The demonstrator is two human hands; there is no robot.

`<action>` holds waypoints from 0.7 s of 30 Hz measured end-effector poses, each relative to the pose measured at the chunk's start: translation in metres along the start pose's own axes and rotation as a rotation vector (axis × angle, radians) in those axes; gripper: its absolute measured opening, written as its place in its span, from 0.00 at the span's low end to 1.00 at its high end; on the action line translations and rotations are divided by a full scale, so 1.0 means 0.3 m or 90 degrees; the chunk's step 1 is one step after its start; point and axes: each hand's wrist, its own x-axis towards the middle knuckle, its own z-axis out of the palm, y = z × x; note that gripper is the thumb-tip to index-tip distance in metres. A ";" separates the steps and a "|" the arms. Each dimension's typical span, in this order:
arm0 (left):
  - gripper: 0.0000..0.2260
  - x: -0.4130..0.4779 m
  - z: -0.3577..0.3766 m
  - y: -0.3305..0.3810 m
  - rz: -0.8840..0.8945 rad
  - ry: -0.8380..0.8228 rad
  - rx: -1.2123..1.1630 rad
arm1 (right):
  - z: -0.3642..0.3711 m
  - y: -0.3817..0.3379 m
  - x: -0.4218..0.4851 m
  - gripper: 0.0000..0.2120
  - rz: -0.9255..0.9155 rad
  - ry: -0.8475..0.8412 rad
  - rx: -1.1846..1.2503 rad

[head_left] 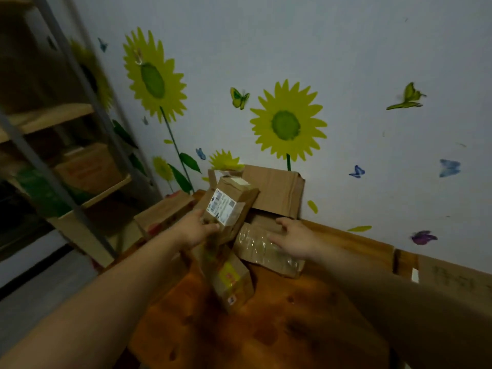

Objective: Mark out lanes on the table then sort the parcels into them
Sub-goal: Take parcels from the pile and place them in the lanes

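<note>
My left hand [198, 230] grips the tilted labelled parcel [226, 206] — at its 4 o'clock my right hand [294, 237] rests, fingers straight, on the taped parcel [262, 249].

Head-worn camera, facing forward and down, close over table [292, 328]
</note>
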 end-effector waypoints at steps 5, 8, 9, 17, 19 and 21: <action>0.20 0.326 -0.038 -0.085 0.092 -0.024 -0.083 | 0.126 -0.105 0.173 0.33 0.099 0.033 0.163; 0.17 0.454 -0.051 -0.138 0.089 -0.130 -0.111 | 0.187 -0.194 0.275 0.33 0.104 0.025 0.292; 0.17 0.484 -0.051 -0.160 0.081 -0.172 -0.101 | 0.207 -0.220 0.305 0.34 0.108 0.025 0.336; 0.22 0.529 -0.072 -0.167 0.193 -0.323 -0.282 | 0.230 -0.279 0.343 0.23 0.120 0.234 0.445; 0.31 0.510 -0.086 -0.136 0.237 -0.389 -0.311 | 0.176 -0.281 0.287 0.20 0.085 0.273 0.488; 0.38 0.475 -0.086 -0.083 0.280 -0.418 -0.283 | 0.127 -0.278 0.218 0.24 0.047 0.306 0.526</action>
